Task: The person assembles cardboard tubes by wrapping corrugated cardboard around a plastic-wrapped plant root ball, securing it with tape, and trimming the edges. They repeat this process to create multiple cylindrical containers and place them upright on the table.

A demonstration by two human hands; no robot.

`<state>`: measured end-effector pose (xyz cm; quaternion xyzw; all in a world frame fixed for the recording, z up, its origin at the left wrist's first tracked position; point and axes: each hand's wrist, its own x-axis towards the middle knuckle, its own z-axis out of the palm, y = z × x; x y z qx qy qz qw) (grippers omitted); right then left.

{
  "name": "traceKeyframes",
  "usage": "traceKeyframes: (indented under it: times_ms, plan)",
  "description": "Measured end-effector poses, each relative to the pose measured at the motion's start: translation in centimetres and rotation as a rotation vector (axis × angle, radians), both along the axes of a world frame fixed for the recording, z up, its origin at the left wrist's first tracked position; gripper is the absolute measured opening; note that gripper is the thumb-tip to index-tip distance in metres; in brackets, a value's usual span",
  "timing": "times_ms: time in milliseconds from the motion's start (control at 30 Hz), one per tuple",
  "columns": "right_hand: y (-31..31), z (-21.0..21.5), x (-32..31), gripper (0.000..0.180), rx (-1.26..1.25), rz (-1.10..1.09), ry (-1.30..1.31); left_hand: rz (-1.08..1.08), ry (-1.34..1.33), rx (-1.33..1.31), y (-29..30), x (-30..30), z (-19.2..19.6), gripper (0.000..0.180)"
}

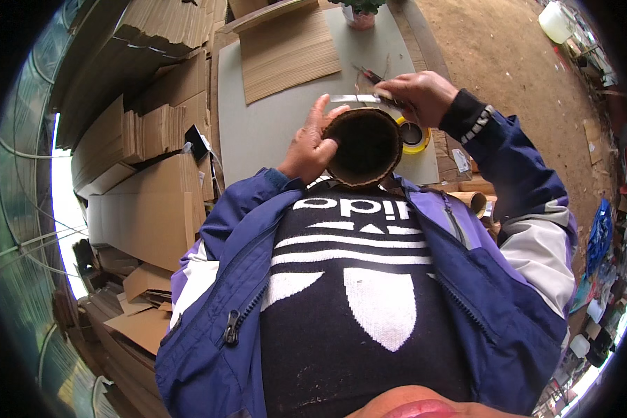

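My left hand [310, 143] grips the left rim of a round, open-ended brown cardboard cylinder [364, 148], its thumb at the rim and its fingers along the outside. The cylinder stands close to my chest, its dark hollow facing up. My right hand [421, 94] is closed round the dark handle of a knife [355, 99], whose pale blade points left just beyond the cylinder's far rim. Beside the cylinder on the right lies a roll of tape [416, 136] with a yellow ring. A small red-and-black hand tool [371, 74] lies beyond the knife.
A pale grey tabletop [240, 139] bears a ribbed cardboard sheet [285, 56] and, at the far edge, a potted plant [360, 15]. Stacked flattened cardboard [143, 209] crowds the left. A cardboard tube [475, 203] lies at my right. A translucent jug [556, 23] stands far right on the brown ground.
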<state>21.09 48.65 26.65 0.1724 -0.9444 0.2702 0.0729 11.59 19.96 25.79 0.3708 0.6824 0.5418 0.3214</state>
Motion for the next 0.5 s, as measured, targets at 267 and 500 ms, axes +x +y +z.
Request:
traceKeyframes:
  times_ms: [267, 500]
  plan:
    - [-0.9, -12.0, -2.7, 0.087, -0.235, -0.637, -0.660, 0.161, 0.426, -0.209, -1.0, -3.9, 0.5, 0.038]
    - [2.2, -22.5, 3.6, 0.051, -2.481, -0.195, -1.068, 0.304, 0.156, -0.127, -4.9, -8.2, 1.4, 0.043]
